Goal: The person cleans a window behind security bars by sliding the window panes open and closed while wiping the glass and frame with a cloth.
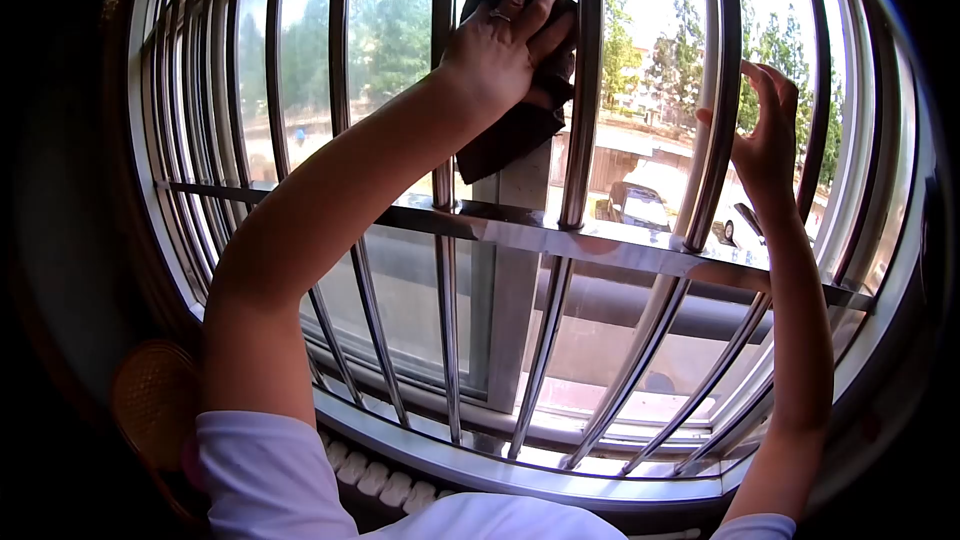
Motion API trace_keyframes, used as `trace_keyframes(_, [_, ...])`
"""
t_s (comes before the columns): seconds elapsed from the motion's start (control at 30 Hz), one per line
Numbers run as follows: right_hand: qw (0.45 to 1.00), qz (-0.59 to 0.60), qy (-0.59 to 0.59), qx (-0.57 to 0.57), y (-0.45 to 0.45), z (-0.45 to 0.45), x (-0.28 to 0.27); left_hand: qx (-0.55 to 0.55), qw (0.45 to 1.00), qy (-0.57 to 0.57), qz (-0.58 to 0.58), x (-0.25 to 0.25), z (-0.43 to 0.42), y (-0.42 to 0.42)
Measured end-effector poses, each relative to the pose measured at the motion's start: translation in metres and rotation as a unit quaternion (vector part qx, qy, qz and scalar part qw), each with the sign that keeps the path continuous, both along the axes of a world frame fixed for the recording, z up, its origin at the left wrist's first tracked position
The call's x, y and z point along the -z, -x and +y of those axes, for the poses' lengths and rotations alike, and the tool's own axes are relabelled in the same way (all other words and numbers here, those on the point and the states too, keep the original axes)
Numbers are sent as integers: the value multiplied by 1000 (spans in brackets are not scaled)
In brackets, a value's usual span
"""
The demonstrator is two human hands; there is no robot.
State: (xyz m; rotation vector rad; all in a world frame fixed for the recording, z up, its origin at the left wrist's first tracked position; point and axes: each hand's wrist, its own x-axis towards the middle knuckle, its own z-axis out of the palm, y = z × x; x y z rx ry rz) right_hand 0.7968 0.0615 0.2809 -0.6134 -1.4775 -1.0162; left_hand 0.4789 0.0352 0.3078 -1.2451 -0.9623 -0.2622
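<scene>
My left hand [505,40] presses a dark cloth [510,145] against the upright window frame [528,180] behind the metal bars. Its fingers lie bent over the cloth's upper part, with a ring on one finger, and the lower end of the cloth hangs down. At the right, my right hand [768,135] is raised beside a shiny upright bar [722,90]. A fingertip shows on the bar's left side, while the other fingers curve loosely apart on its right. I see nothing held in that hand.
A flat metal crossbar [620,248] links the upright bars. Window glass [390,40] is behind them, with trees and a parked car [640,205] outside. Below the sill are a white radiator [375,480] and, at left, a woven chair back [155,405].
</scene>
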Motion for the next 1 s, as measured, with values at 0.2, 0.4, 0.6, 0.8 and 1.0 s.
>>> trace_keyframes(0.2, [999, -12, 33, -15, 6, 2, 3, 74, 979, 143, 125, 60, -5, 2])
trace_keyframes(0.4, [999, -22, 32, -32, 7, 5, 4, 65, 989, -128, -26, -14, 16, 3])
trace_keyframes(0.6, [998, -23, -39, 52, 8, -7, 5, 156, 979, -82, -99, -36, -21, -11])
trace_keyframes(0.8, [983, 3, -56, 174, -5, -6, 11, 305, 951, -34, -40, -7, 27, -15])
trace_keyframes(1.0, [979, -3, -49, 196, -6, -7, 16, 174, 977, -98, -75, -67, 31, -28])
